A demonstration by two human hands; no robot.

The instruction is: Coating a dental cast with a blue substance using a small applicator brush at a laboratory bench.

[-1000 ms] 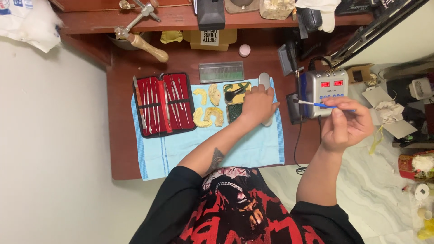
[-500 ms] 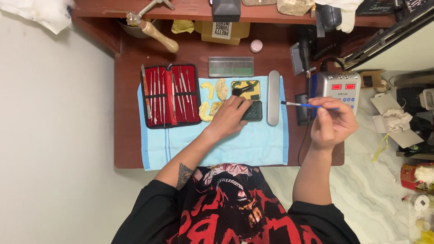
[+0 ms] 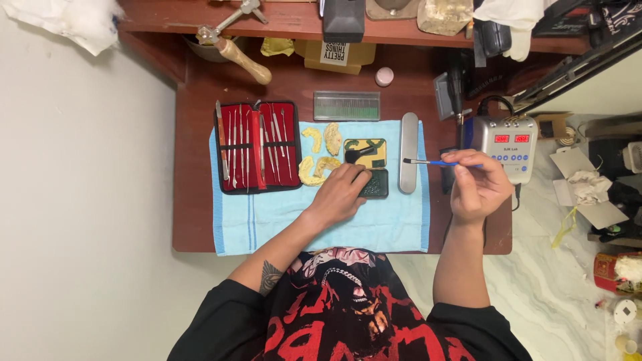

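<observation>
Just left of my right hand (image 3: 476, 187) the tip of a thin brush (image 3: 431, 162) sticks out: blue handle, short metal ferrule, small dark tuft. Fingers are pinched together on the handle, so most of it is hidden in the grip. Long axis runs approx. level across the view, bristles pointing left toward a long grey metal bar (image 3: 408, 152) lying just beside the tip; handle end points right toward a grey control box w/ red displays (image 3: 505, 144) behind the hand.

My left hand (image 3: 341, 195) lies curled, knuckles up, on a small dark tray (image 3: 375, 184); can't tell if it grips the tray or only rests there. Just above it sits a yellow-and-green mould block (image 3: 371, 152) w/ a black brush head on it. Left of that hand: yellowish dental casts (image 3: 319, 155), then an open red-lined case of metal tools (image 3: 257, 147).

All this sits on a light blue towel (image 3: 321, 224) spread over a reddish-brown wooden tabletop (image 3: 194, 200). A wooden-handled tool (image 3: 237, 53) lies at the far left corner. Pale floor on both sides, crumpled paper and boxes well right of my right hand.
</observation>
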